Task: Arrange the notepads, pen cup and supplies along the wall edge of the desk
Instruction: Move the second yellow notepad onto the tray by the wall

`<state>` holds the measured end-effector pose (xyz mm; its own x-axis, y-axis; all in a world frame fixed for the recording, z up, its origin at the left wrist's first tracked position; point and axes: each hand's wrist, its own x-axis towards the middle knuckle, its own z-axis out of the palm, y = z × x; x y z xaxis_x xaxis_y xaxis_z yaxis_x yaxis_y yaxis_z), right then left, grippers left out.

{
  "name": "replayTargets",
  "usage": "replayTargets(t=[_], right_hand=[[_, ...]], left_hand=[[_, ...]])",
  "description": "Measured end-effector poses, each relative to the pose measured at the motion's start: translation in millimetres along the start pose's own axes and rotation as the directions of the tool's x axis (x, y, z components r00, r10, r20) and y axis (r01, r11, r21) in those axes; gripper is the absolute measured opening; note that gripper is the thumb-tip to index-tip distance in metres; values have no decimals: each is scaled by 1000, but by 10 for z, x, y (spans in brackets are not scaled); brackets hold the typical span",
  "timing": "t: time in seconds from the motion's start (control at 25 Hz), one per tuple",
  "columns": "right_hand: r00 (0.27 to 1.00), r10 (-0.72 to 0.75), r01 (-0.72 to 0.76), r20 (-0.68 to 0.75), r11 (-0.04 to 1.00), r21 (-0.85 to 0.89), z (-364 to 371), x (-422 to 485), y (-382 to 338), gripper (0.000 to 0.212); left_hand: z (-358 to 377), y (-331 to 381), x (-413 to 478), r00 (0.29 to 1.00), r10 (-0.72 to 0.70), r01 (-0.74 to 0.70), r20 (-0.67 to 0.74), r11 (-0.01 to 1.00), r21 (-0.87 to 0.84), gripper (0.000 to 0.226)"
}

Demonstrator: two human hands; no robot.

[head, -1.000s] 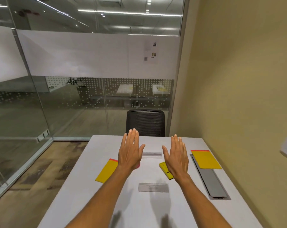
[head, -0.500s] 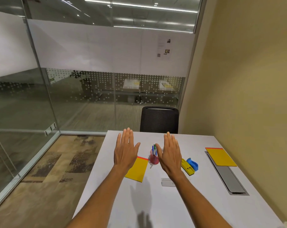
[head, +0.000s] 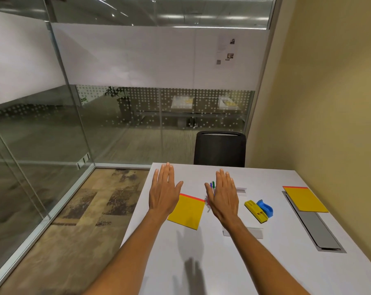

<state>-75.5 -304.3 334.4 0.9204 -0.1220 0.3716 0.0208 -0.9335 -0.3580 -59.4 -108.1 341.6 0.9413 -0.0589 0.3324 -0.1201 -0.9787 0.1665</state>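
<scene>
Pen cup (head: 207, 201) beside thumb of right hand (head: 224, 199)
Left hand (head: 163, 192) and right hand hover flat, fingers straight, holding nothing; notepad (head: 187, 211) lies between both wrists

Pen cup (head: 207, 201) mostly hidden behind right hand (head: 224, 199) (pen tips (head: 212, 184) show); forearms (head: 135, 252) cut off below.

White desk (head: 233, 262): yellow notepad (head: 186, 211) mid-left, pen cup (head: 208, 202) beside it, yellow stapler (head: 255, 210) touching blue tape dispenser (head: 265, 207), second notepad (head: 304, 199) overlapping grey cable hatch (head: 316, 231) by wall
</scene>
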Motion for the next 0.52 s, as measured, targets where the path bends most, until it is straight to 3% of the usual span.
replayTargets(t=[0.08,0.32,0.52], right_hand=[[1000,-5,5,8,1000,-1,124,5,-62,97],[995,83,-82,63,996,-22,616,183,-196,72],[989,135,-133,63,990,-37,1060,344,-314,70]], left_hand=[[120,-107,-1,999,-8,8,33,1000,1,82],[519,-468,321,994,26,-21,104,999,-50,83],[869,-849,630,988,79,-69,129,994,-82,101]])
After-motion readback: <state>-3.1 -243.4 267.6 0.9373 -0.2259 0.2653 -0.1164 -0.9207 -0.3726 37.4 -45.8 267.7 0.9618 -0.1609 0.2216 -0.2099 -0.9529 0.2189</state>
